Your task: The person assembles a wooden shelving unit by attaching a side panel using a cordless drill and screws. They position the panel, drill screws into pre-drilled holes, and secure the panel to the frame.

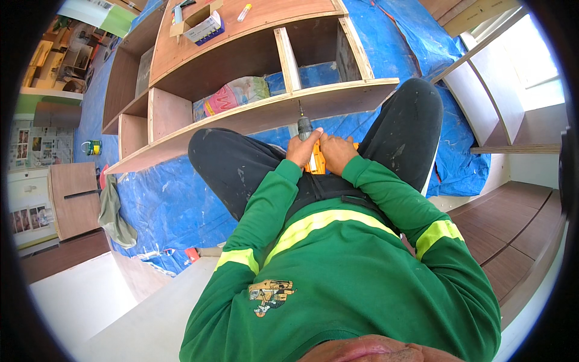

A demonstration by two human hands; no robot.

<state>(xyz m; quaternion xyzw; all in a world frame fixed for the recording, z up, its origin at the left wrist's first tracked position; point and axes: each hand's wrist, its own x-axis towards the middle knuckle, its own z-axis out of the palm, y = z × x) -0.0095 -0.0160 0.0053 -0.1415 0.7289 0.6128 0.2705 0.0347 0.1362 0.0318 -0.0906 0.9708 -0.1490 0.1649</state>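
A yellow-orange cordless drill (315, 161) with a dark chuck lies between my thighs, pointing away from me. My left hand (300, 148) is closed around its body just behind the chuck. My right hand (338, 151) grips it from the other side, toward the rear; part of the drill is hidden under both hands. Its thin bit reaches the near board (253, 116) of a plywood cabinet frame; whether the tip has entered the wood, I cannot tell. Behind that board, a printed plastic sack (236, 96) lies inside an open compartment.
An open cardboard box (204, 27) and a small clear tube with an orange cap (244, 12) sit on the cabinet's top panel. Blue tarp (163, 208) covers the floor. Curved shelving (494, 96) stands at right. A grey-green cloth (116, 211) hangs at left.
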